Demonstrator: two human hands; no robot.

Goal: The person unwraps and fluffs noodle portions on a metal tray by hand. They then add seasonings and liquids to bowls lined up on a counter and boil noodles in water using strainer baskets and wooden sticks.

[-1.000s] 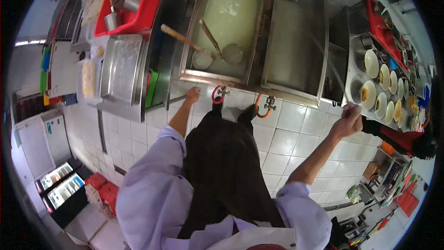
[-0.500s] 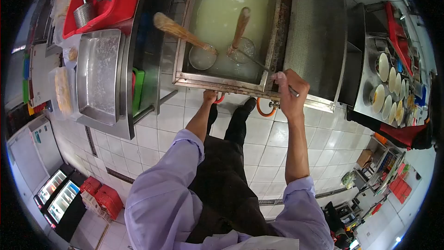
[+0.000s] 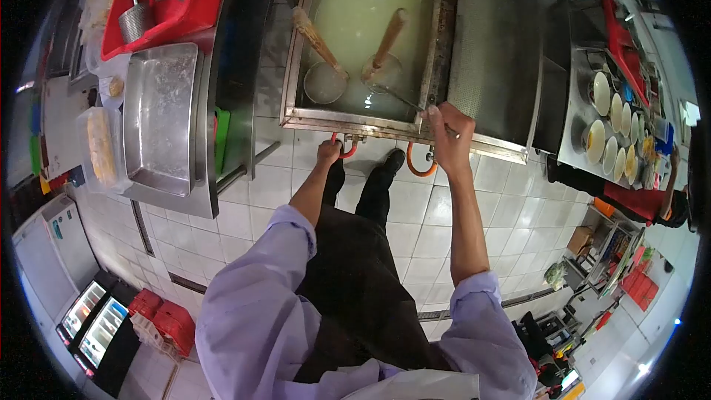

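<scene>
My right hand [image 3: 453, 133] is closed around a thin metal rod [image 3: 400, 96] at the front right corner of the vat. The rod's far end reaches the right-hand strainer [image 3: 384, 70], which has a wooden handle and sits in cloudy, yellowish-green water. To its left rests a second wooden-handled strainer [image 3: 324, 83], partly under water. My left hand [image 3: 329, 152] is low in front of the metal vat [image 3: 363, 122], beside a red hose [image 3: 350, 150]. Its fingers are curled, and what they hold, if anything, is hidden.
A perforated steel basin [image 3: 492, 67] adjoins the vat on the right. Bowls [image 3: 596, 141] stand on a counter farther right, near a person in red and black [image 3: 629, 200]. On the left table are a steel tray [image 3: 159, 118] and a red bin [image 3: 181, 18]. An orange hose [image 3: 422, 170] hangs below.
My right hand has moved slightly left and down with the rod. My left hand has shifted a little left from the vat's edge. The left strainer's handle now leans more upright.
</scene>
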